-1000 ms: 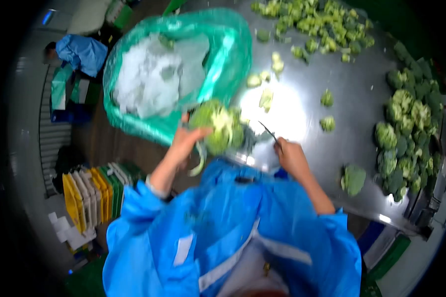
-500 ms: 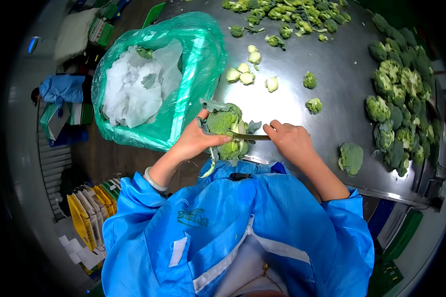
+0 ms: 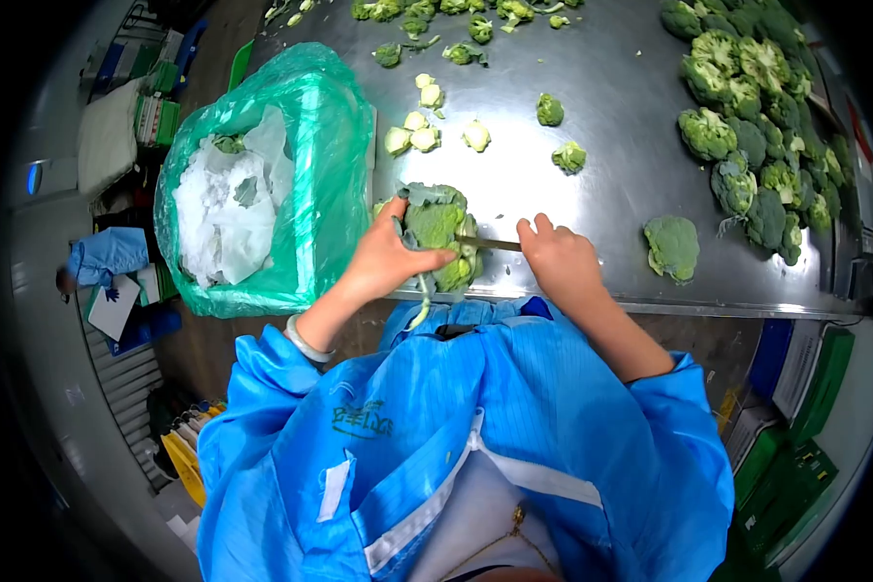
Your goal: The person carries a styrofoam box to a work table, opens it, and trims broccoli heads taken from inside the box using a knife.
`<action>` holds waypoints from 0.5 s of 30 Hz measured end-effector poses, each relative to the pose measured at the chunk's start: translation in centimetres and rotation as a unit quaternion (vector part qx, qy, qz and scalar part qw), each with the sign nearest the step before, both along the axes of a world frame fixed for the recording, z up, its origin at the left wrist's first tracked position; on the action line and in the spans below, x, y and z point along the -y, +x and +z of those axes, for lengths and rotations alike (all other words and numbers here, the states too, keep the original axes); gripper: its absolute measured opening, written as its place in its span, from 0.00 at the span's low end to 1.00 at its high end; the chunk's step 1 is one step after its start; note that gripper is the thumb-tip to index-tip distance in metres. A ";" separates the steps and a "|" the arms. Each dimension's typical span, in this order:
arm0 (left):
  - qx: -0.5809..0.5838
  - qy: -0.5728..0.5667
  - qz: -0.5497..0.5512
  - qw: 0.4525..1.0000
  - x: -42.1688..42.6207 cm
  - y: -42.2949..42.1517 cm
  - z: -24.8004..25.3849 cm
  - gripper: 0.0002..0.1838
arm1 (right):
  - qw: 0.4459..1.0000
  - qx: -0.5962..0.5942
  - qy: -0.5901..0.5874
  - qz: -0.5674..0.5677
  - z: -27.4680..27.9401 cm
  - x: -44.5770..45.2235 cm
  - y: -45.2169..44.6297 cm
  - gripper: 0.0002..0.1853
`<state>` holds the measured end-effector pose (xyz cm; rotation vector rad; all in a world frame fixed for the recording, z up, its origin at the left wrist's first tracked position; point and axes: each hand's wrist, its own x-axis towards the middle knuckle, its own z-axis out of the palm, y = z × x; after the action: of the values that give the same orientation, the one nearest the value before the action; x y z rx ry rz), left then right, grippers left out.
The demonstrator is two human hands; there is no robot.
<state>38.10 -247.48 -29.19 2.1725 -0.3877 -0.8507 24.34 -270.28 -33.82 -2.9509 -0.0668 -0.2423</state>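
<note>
My left hand [image 3: 394,254] is wrapped round a head of broccoli [image 3: 435,225] near the table's front edge, its thumb across the front of the head. From the right, my right hand [image 3: 561,257] grips a knife [image 3: 492,243], whose blade reaches the broccoli's right side; the tip is hidden there. The handle is covered by my fingers. Leaves hang off the head below my thumb. Beyond it on the metal table [image 3: 514,204] lie pale cut stem pieces [image 3: 414,134] and small florets [image 3: 569,156].
A crate lined with green plastic [image 3: 306,194] stands left, holding ice [image 3: 225,213]. Many broccoli heads [image 3: 747,126] are heaped at the table's right, with one head [image 3: 671,248] apart. Florets [image 3: 480,27] lie at the far side. Another person in blue [image 3: 110,257] is at far left.
My view has shifted, so the table and crate appear lower left. The leaf scrap that stuck out above the blade no longer shows. Both hands keep their hold.
</note>
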 end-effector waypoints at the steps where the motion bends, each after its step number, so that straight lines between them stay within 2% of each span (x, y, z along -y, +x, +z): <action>1: 0.049 -0.014 0.013 0.999 0.7 -0.1 -0.5 0.53 | 0.999 -0.004 0.004 -0.040 -0.3 -0.3 -0.1 0.06; 3: 0.043 -0.023 0.011 0.999 2.0 0.7 -0.8 0.52 | 0.993 -0.013 0.011 -0.119 -1.5 -1.2 -0.4 0.06; 6: 0.030 -0.018 -0.013 0.999 3.3 1.7 -0.8 0.52 | 0.989 -0.036 -0.004 -0.142 -2.6 -2.2 -0.6 0.06; 9: -0.001 0.044 -0.083 0.996 2.5 2.6 -0.9 0.52 | 0.998 0.024 -0.019 -0.061 -4.6 -0.4 -0.6 0.06; 10: -0.046 0.025 -0.085 0.995 2.3 2.9 -1.1 0.52 | 0.999 0.042 -0.021 -0.027 -4.6 0.2 -0.5 0.06; 12: -0.135 -0.015 -0.088 0.987 2.3 3.4 -1.4 0.52 | 0.998 0.039 -0.013 -0.039 -4.2 0.7 -0.7 0.06; 13: -0.159 -0.029 -0.054 0.985 2.7 3.2 -1.2 0.52 | 0.997 0.040 -0.008 -0.061 -4.1 0.5 -0.7 0.06; 15: -0.035 0.006 -0.052 0.998 3.7 3.1 -1.9 0.53 | 0.992 0.011 0.002 -0.123 -4.2 -0.7 -0.7 0.05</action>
<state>41.17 -251.14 -31.10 2.1416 -0.4652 -0.9856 23.66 -269.54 -37.98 -2.9495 0.2965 -0.3089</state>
